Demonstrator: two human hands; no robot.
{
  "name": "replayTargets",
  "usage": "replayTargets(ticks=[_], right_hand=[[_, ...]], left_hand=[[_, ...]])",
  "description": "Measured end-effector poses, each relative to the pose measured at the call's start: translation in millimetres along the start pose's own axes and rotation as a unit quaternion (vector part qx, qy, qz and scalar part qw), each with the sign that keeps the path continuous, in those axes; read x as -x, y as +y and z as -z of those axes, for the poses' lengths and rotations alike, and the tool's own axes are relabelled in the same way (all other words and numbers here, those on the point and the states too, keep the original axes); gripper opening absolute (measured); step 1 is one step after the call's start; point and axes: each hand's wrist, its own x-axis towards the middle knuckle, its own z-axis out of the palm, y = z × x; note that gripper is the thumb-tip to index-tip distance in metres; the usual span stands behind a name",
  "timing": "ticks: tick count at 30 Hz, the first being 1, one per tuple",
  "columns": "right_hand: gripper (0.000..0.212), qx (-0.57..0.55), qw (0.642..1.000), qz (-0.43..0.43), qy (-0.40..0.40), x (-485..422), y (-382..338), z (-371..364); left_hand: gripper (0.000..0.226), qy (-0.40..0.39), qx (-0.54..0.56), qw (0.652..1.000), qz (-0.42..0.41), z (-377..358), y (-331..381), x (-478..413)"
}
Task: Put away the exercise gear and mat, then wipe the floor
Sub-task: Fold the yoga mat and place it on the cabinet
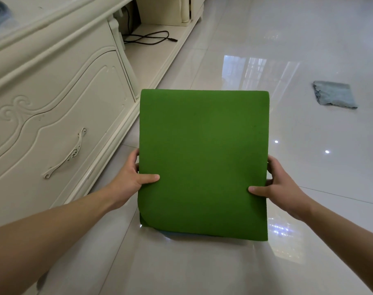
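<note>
The folded green mat (203, 162) is held up in front of the person, over the tiled floor (202, 269), with its rounded fold at the far end and its loose edges nearest the body; whether the near edge touches the floor cannot be told. The left hand (128, 179) grips the left side, thumb laid on the top face and fingers curled behind; the right hand (281, 186) grips the right side in the same way; both hands are thus closed around the mat, low on its sides.

At the near left corner a layer curls away from the rest; this looks like the weak point, since the grip only pinches the sides and nothing binds the layers, so tilting or carrying it could let the fold spring open.

Just to the left stands a cream cabinet (53, 103) whose drawer, with its curved handle (66, 154), is closed; if the mat belongs there, opening it would probably take one hand off, and a one-handed hold could let the mat sag or drop.

A grey-blue cloth (334, 94) lies on the floor well apart to the right; a black cable (149, 38) lies on the low shelf (151, 60) beyond the cabinet; the floor is glossy, so perhaps slippery underfoot.
</note>
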Motion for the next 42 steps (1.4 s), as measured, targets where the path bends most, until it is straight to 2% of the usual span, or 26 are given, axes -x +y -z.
replayTargets(ticks=[4, 10, 14, 25, 28, 42], right_hand=[[0.081, 0.017, 1.0, -0.004, -0.002, -2, 0, -3], [0.074, -0.005, 0.998, -0.06, -0.036, 14, 4, -2], [0.072, -0.001, 0.995, -0.085, -0.052, 28, 17, -3], [0.072, 0.021, 0.996, -0.087, -0.014, 7, 25, -12], [0.071, 0.03, 0.995, -0.095, -0.007, -2, 30, -13], [0.069, 0.048, 0.992, -0.115, 0.01, -26, 51, -14]], left_hand=[[0.095, -0.028, -0.003, 0.999, 0.044, 7, -6, 10], [0.096, -0.059, -0.03, 0.994, 0.091, 15, -13, 25], [0.086, -0.077, -0.032, 0.99, 0.116, 16, -23, 38], [0.087, -0.021, -0.065, 0.992, 0.11, 8, -33, 11], [0.08, -0.018, -0.068, 0.991, 0.113, 7, -39, 4], [0.075, 0.002, -0.073, 0.988, 0.136, 3, -62, -19]])
